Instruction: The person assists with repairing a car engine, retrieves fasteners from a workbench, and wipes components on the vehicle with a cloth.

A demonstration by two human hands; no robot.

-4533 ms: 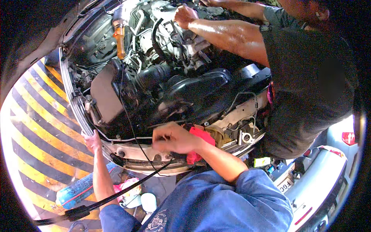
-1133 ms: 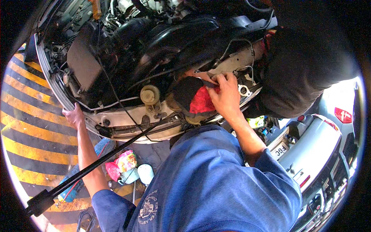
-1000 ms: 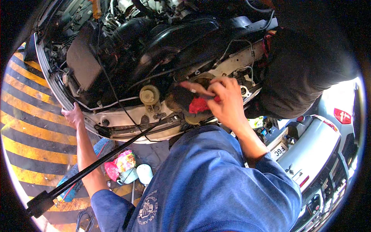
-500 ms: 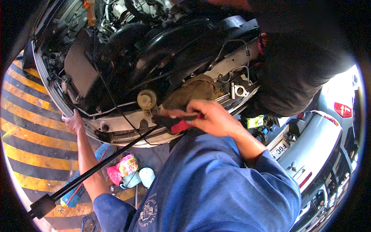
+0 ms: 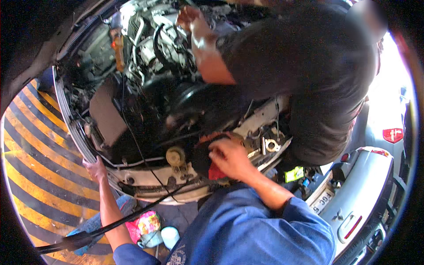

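At the car's left front edge, my left hand rests with its fingers curled over the rim of the fender. My right hand is over the front crossmember, fingers bent around a soft-looking black and red thing. Its kind is not clear, and my hand covers part of it. Left of that hand sits a round tan cap on the crossmember. A metal flange with a round hole lies to the right.
A co-worker in dark clothes leans over the engine bay, one hand above it. A black rod crosses near my left arm. Pink and light blue containers stand on the floor. A silver car is at right.
My right hand has moved slightly right and farther in, over where a brown cloth lay, taking the black and red thing along. The co-worker's arm has come over the engine. The view has shifted.
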